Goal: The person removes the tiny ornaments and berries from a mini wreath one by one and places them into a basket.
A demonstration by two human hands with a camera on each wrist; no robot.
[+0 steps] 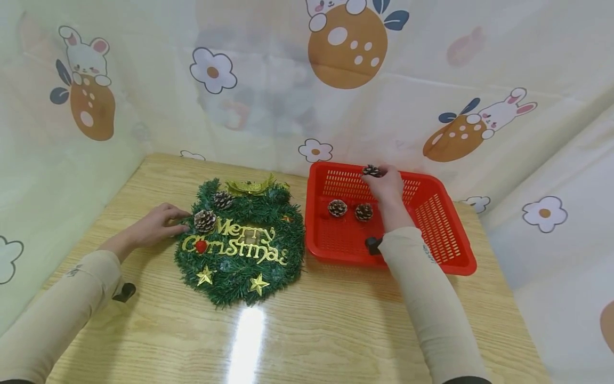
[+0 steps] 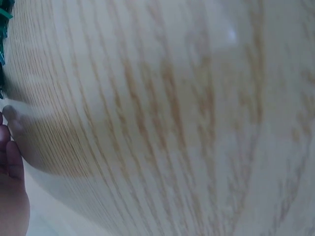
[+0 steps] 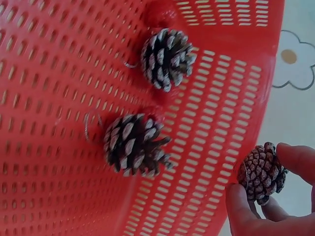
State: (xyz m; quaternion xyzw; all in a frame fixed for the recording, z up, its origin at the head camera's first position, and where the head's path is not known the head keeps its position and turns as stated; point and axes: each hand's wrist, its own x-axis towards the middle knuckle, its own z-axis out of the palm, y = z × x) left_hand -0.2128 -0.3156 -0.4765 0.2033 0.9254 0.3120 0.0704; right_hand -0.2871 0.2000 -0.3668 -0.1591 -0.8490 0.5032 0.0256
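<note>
My right hand (image 1: 387, 186) pinches a pine cone (image 3: 263, 173) between thumb and fingers, above the far side of the red basket (image 1: 314, 234). Two more pine cones, one on the left (image 1: 337, 208) and one on the right (image 1: 363, 212), lie inside on the basket floor. At the left edge of the green Christmas wreath (image 1: 240, 282) my left hand (image 1: 160, 223) rests, its fingers loosely bent and its fingertips by the branches. The wreath carries gold "Merry Christmas" lettering (image 1: 254, 250), two pine cones at its upper left, gold stars and a gold bow (image 1: 249, 186) at the top.
The wreath and basket stand side by side on a wood-grain table (image 1: 192, 341). Behind them hangs a pale curtain (image 1: 268, 96) printed with rabbits and flowers. Small red round things (image 3: 161, 14) lie in the basket near the cones in the right wrist view.
</note>
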